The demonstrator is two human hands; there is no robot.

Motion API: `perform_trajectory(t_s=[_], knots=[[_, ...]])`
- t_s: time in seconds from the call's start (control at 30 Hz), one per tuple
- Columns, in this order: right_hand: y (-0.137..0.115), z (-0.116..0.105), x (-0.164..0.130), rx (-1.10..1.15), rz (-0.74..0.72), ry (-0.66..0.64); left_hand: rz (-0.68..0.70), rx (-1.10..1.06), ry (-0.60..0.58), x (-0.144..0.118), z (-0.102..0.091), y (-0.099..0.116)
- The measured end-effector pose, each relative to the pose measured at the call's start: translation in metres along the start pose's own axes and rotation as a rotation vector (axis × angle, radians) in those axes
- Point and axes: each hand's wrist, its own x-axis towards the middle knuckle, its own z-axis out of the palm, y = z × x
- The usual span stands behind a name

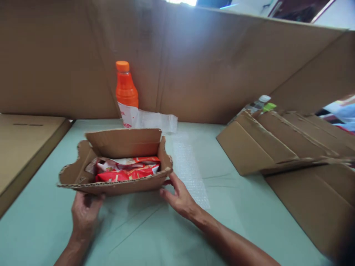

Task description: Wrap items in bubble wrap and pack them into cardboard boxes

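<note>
An open cardboard box [116, 189] with wavy-cut side walls is in the left middle of the head view, tilted slightly. Inside it lie red and white snack packets [129, 173]. My left hand [85, 210] grips the box from below at its front left, its fingertips partly hidden behind the front wall. At the front right corner, my right hand [179, 195] holds the box, with its thumb near the front wall and other fingers partly hidden by the side.
An orange bottle [127, 88] stands behind the box, beside a plastic pouch [158, 121]. Bubble wrap [191, 173] lies on the pale green table [138, 236]. Cardboard boxes [257, 144] with bottles [257, 104] are at right; a flat carton [24, 147] is at left. A tall cardboard wall [205, 70] closes the back.
</note>
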Motion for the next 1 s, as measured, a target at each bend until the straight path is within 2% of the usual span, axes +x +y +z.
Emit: perform_trajectory(t_s=[0.1,0.17,0.27,0.37,0.47,0.53,0.6,0.7,0.83,0.93,1.0], knots=[[-0.003,0.010,0.019,0.026,-0.007,-0.028,-0.055,0.079,0.085,0.008,-0.005,-0.002],[-0.002,0.009,0.029,0.036,-0.030,-0.062,-0.090,0.098,0.107,0.012,-0.006,-0.001],[-0.003,-0.012,0.023,-0.055,-0.019,-0.093,-0.089,0.088,0.084,0.016,-0.004,0.010],[-0.008,-0.053,-0.016,-0.227,0.051,-0.044,-0.052,0.091,0.035,0.016,-0.004,0.026],[-0.014,-0.090,-0.077,-0.420,0.072,-0.017,-0.041,0.088,-0.015,0.016,-0.007,0.036],[-0.015,-0.100,-0.115,-0.603,0.022,-0.068,-0.031,0.063,-0.030,0.016,-0.012,0.035],[-0.009,-0.098,-0.140,-0.787,-0.038,-0.129,0.012,0.034,-0.023,0.011,-0.018,0.032],[0.010,-0.085,-0.141,-0.985,-0.098,-0.125,0.071,0.050,-0.011,-0.010,-0.030,0.028],[0.033,-0.076,-0.108,-1.088,-0.126,0.004,0.091,0.163,-0.067,-0.062,-0.042,0.026],[0.030,-0.073,-0.100,-1.046,-0.166,0.059,0.194,0.277,-0.159,-0.106,-0.043,0.026],[0.017,-0.067,-0.113,-0.973,-0.202,0.042,0.377,0.321,-0.294,-0.133,-0.037,0.028]])
